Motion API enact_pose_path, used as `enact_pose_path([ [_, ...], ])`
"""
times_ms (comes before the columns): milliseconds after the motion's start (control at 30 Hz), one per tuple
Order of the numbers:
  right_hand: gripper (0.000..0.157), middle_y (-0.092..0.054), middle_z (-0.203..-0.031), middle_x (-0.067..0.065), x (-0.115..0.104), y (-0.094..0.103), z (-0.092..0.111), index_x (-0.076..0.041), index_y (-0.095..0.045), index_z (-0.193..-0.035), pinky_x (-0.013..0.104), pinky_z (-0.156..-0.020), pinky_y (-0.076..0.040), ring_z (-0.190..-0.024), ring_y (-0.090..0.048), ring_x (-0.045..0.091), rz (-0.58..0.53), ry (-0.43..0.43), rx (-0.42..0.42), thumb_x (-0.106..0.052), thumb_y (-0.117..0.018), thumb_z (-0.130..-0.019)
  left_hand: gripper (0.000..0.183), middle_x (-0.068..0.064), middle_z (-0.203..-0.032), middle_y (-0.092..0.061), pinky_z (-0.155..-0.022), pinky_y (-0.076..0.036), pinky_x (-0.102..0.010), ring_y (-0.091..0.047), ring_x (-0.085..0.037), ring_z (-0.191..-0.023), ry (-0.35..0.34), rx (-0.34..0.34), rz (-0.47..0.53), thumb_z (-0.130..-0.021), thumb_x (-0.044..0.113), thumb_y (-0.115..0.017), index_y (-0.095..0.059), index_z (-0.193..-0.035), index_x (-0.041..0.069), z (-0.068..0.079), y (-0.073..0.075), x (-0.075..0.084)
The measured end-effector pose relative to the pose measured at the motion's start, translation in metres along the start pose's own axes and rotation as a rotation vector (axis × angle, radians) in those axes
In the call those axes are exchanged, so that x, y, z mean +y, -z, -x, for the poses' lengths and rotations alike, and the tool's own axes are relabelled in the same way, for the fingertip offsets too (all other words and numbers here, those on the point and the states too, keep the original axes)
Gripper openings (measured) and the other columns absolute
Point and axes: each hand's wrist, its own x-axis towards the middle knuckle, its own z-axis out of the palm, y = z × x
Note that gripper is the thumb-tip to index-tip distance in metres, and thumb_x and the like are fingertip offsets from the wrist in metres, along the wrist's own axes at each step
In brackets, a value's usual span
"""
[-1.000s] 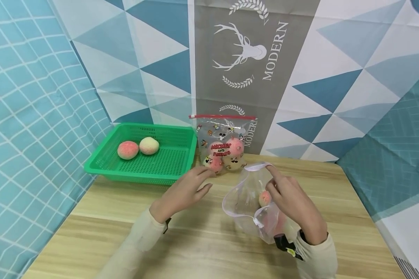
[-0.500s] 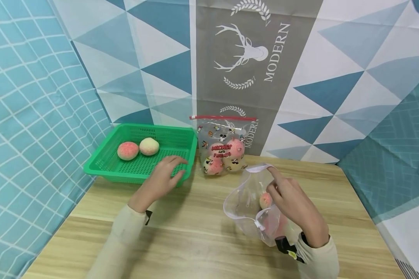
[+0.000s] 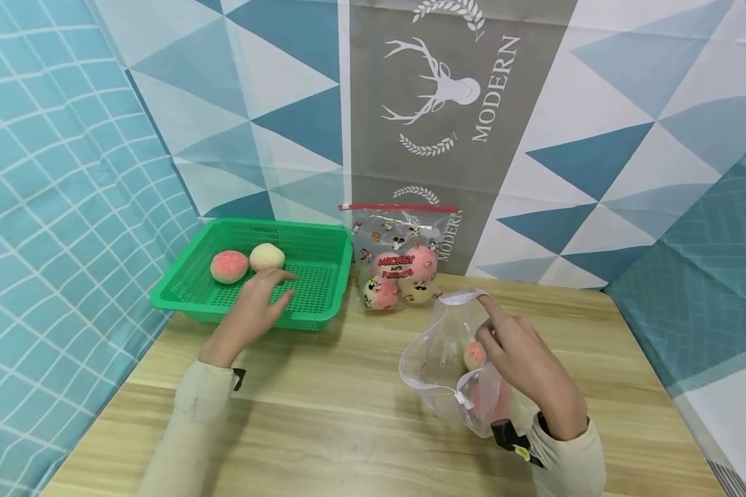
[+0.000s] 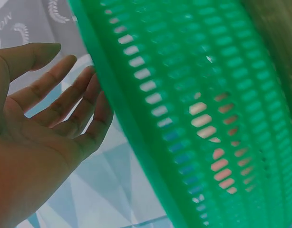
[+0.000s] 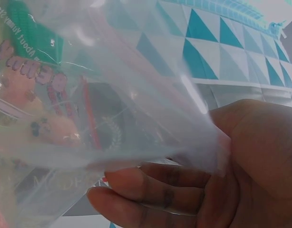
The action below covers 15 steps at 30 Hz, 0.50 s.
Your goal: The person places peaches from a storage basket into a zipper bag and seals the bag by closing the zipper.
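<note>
My left hand [image 3: 253,307] hovers over the front rim of the green plastic basket [image 3: 313,319], its fingers loosely spread and holding nothing. Just beyond its fingertips, a pink peach [image 3: 228,266] and a paler peach [image 3: 267,258] lie inside the basket. In the left wrist view the fingers [image 4: 65,102] are beside the basket's rim. My right hand [image 3: 525,355] pinches the upper edge of a clear zip bag [image 3: 432,352], keeping its mouth wide. Through the film show a small peach [image 3: 474,355] and more pink fruit, partly behind the hand. The right wrist view has the film [image 5: 150,109] running into that grip.
A clear zip bag with a red strip and Mickey print [image 3: 360,238], holding several peaches, stands upright against the back cloth [image 3: 404,159]. All of it is on a wooden table [image 3: 348,428]. Blue checked cloth [image 3: 56,172] hangs at the left.
My left hand has swung left from in front of the printed bag to over the basket's near rim. The right hand keeps holding the bag's edge in the same place.
</note>
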Motion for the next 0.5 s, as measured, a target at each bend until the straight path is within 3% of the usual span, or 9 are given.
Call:
enact_pose_path([
  [233,0.050,-0.051,-0.063,-0.008,0.003,-0.001,0.000,-0.001,-0.039,-0.147,0.027,-0.050,-0.037,-0.048,-0.035,0.005,-0.003,-0.017,-0.012,-0.007,-0.044,-0.098,0.026,-0.020,-0.123,-0.062,-0.092,-0.048,-0.055,-0.057,-0.038,-0.117,0.039,-0.030,0.006,-0.095,0.005,-0.065,-0.064,-0.120,-0.001,0.006,-0.002,-0.014],
  [500,0.050,-0.053,-0.066,-0.007,0.001,-0.001,-0.001,-0.002,-0.040,-0.147,0.027,-0.050,-0.036,-0.049,-0.037,0.005,-0.009,-0.021,-0.009,-0.004,-0.043,-0.097,0.027,-0.022,-0.121,-0.063,-0.090,-0.050,-0.056,-0.059,-0.039,-0.114,0.035,-0.035,0.006,-0.093,0.001,-0.066,-0.064,-0.119,-0.002,0.005,-0.003,-0.027],
])
